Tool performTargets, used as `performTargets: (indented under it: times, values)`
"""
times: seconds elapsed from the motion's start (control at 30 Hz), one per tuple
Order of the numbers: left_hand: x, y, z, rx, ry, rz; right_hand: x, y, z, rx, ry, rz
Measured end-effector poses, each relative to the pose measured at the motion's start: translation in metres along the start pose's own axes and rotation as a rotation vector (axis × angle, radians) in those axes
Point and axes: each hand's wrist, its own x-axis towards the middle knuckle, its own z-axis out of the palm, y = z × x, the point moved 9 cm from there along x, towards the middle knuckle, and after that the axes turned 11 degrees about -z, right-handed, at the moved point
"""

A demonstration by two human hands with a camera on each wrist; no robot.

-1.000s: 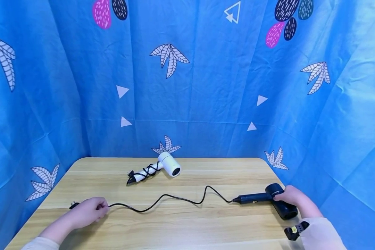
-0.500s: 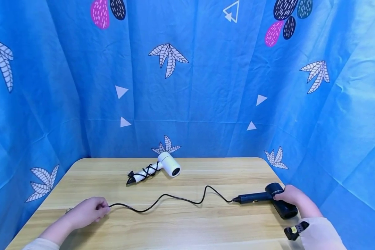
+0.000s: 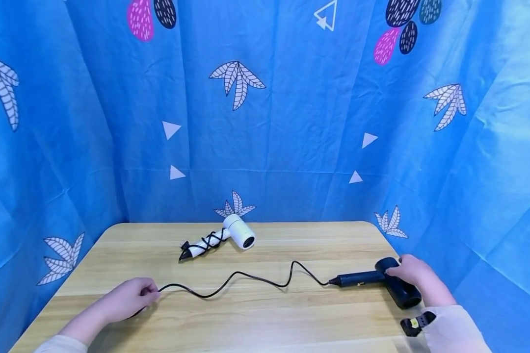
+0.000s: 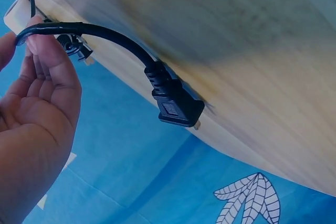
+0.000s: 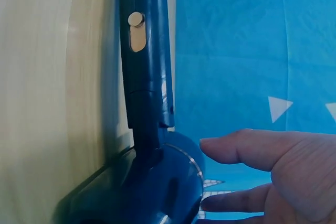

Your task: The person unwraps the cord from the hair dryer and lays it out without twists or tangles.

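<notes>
Power plug (image 4: pixel 177 104) has left the head view; right hand (image 3: pixel 416 273) has risen slightly. Left hand (image 3: pixel 128 300), toward the desk's (image 3: pixel 247 328) left edge, pinches the power cord (image 3: pixel 208 297), presumably keeping it extended. Black hair dryer (image 3: pixel 400 290) lies by the right edge, beside the right hand's uncurled fingers, contact unclear; its cord runs between both hands
</notes>
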Motion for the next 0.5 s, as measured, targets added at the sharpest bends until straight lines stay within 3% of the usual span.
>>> performTargets:
  times: [0.3,0.5]
  values:
    - [0.002,0.003,-0.001,0.032,0.026,-0.026,0.001,-0.015,-0.008,-0.02,0.033,-0.02]
    - [0.003,0.011,-0.003,0.031,0.03,0.005,0.0,-0.027,-0.013,-0.031,0.059,-0.028]
